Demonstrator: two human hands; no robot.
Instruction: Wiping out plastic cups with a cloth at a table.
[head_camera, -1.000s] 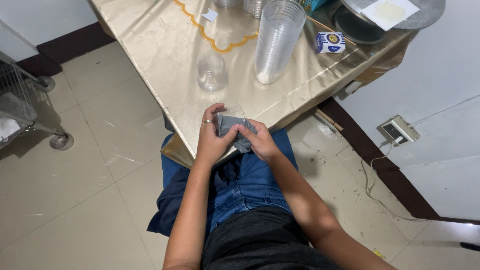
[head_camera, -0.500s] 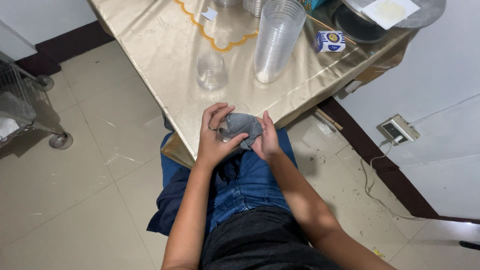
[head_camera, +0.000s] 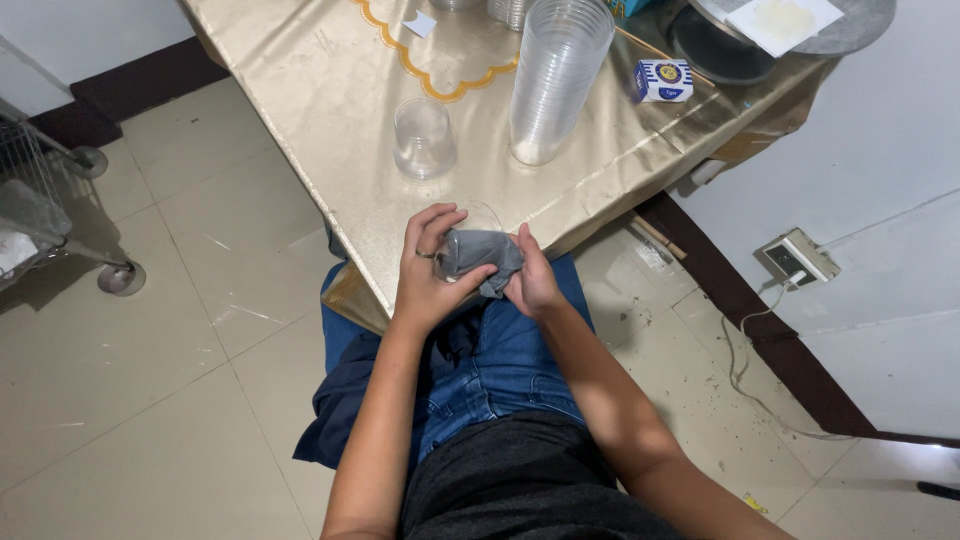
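Beige floor tiles and a bench (head_camera: 330, 90) under a glossy gold cover frame the view, with the person seated at the bench's near edge, blue jeans below. Both hands meet just off that edge. The left hand (head_camera: 425, 270) is curled around a clear plastic cup (head_camera: 478, 218), of which only the rim shows above the fingers. The right hand (head_camera: 530, 285) pinches a grey cloth (head_camera: 480, 252) against the cup, so that each grip is closed on its object, fingers pressed rather than spread. Compared with the view half a second before, the cloth has shifted from a rounded wad between the palms to a flatter fold lying across the cup's side, and the left fingers have come further over it; the wiping appears to be in mid-stroke, not finished. Further onto the bench from the hands stands a single clear cup (head_camera: 424, 138), and beyond it to the right a tall stack of clear cups (head_camera: 555, 80). A small blue-and-white box (head_camera: 662, 80) lies right of the stack.
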